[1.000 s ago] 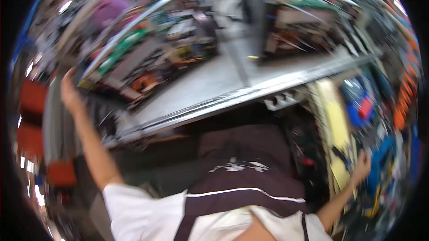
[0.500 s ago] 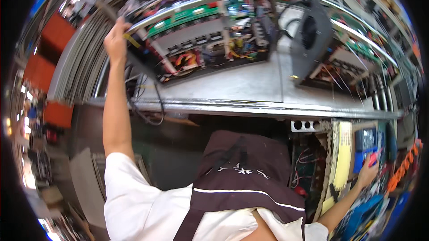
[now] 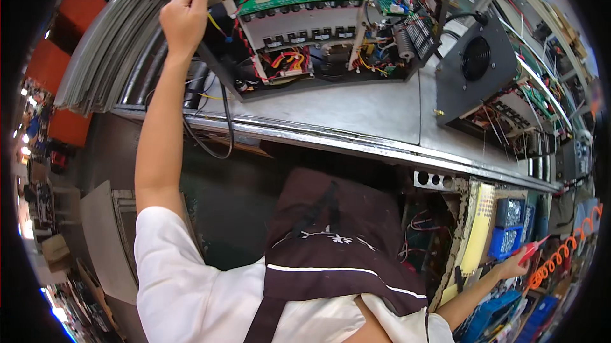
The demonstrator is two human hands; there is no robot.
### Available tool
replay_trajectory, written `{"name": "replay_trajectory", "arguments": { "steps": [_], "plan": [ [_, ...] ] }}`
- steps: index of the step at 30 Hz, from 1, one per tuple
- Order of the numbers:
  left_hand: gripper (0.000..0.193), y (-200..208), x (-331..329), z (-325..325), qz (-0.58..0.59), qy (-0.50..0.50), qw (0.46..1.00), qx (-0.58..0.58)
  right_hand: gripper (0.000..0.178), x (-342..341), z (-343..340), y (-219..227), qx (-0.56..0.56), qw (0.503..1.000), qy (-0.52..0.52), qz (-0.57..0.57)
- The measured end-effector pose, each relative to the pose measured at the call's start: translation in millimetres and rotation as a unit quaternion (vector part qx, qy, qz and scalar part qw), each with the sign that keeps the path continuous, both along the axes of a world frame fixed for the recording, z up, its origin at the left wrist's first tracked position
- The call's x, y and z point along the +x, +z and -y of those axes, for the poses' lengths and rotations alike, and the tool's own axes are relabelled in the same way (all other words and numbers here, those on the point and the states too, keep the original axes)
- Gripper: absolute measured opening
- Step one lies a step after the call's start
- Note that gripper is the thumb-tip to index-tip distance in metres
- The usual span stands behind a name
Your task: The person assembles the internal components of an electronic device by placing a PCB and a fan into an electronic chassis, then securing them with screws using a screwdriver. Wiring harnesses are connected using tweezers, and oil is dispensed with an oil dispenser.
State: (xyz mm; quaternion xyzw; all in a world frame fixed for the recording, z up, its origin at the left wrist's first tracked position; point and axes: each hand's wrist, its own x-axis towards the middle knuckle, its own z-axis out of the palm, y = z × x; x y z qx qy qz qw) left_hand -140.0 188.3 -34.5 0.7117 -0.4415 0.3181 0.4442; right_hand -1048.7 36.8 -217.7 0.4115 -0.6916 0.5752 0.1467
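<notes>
An open machine chassis (image 3: 229, 88) with dark panels and a bright top rail stands on the metal bench at the far middle. Inside it show a green circuit board (image 3: 296, 0), red and yellow wires and black components. My left hand (image 3: 184, 21) is closed around the chassis's upper left corner, arm stretched forward. Low on the right, my right hand (image 3: 511, 267) grips a small red-handled tool (image 3: 527, 254), its exact kind unclear. That hand is beside blue bins (image 3: 506, 241) holding small metal parts.
A second dark chassis with a round fan (image 3: 476, 58) stands on the bench (image 3: 331, 109) at right. A black cable (image 3: 228, 133) hangs over the bench edge. Stacked grey panels (image 3: 105, 44) lean at left. An orange coiled hose (image 3: 557, 263) hangs at far right beside a yellow strip (image 3: 478, 228).
The view has shifted, and the chassis with my left hand appears higher. My right hand sits lower in the picture, still with the red-handled tool. My left hand keeps its grip.
</notes>
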Motion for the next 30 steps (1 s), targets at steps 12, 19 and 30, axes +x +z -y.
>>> {"name": "replay_trajectory", "arguments": {
  "steps": [12,19,30],
  "plan": [
    [0.038,2,-16,-3,0.070,0.005,0.997,0.033,0.039,318,-22,70,0.008,0.579,0.583,0.570],
    [0.038,-3,-12,0,0.051,-0.028,0.998,-0.003,0.053,449,10,60,0.015,0.447,0.641,0.624],
    [0.027,-9,-9,-1,0.044,0.033,0.998,-0.004,0.049,501,31,39,0.010,0.825,0.565,0.013]
  ]
}}
